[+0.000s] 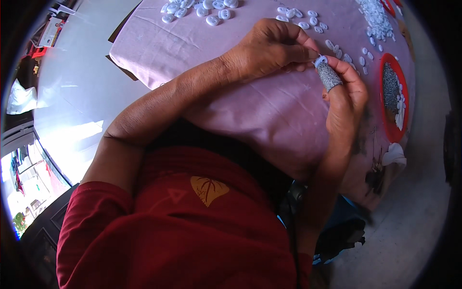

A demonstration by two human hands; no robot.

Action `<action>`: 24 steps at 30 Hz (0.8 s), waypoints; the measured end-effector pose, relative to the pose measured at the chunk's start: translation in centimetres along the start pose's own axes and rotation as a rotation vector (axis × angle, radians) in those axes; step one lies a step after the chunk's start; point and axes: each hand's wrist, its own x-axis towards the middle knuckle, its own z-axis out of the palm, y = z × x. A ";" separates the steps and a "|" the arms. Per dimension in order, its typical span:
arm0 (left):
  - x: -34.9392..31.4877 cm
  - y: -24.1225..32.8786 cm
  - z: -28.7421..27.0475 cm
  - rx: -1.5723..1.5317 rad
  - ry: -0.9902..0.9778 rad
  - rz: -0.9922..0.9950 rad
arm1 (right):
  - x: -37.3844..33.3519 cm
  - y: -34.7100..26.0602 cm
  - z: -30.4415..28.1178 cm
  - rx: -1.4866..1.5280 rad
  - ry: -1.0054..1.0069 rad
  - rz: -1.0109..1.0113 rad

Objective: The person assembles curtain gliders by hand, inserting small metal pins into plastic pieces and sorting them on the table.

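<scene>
My right hand (350,96) pinches a small white oval plastic piece (321,60) between its thumb and fingers. A grey speckled sleeve (329,77) covers that thumb. Coming in from the left, my left hand (275,49) has its thumb and forefinger pressed together right at the piece's edge. Whatever sits between those left fingertips is too small to make out. Both hands are above a pink cloth (269,120) spread over the table. Just beyond the right fingers lie several loose white oval pieces (338,53).
A red tray (388,126) at the right holds many small grey metal bits and some white pieces. White oval pieces (212,20) lie at the far left of the table, and a heap of smaller white parts (377,21) is at the far right. A white cloth (395,155) hangs by the right edge.
</scene>
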 end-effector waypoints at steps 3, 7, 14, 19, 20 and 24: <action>0.1 -0.1 -0.2 0.037 -0.012 0.018 | 0.1 0.2 -0.2 -0.011 -0.021 -0.028; 0.1 -0.2 -0.2 0.051 -0.009 0.009 | 0.1 0.1 -0.2 -0.026 -0.020 -0.038; 0.0 -0.3 -0.1 0.040 0.003 0.007 | 0.2 0.1 -0.4 -0.020 -0.040 -0.027; 0.0 -0.3 -0.2 0.031 0.003 0.010 | 0.2 0.0 -0.5 -0.046 -0.043 0.015; 0.0 -0.3 -0.2 0.042 0.005 0.002 | 0.2 0.0 -0.5 -0.049 -0.043 0.019; -0.1 -0.3 0.2 0.078 0.017 0.025 | 0.4 -0.2 -0.4 -0.045 -0.049 0.021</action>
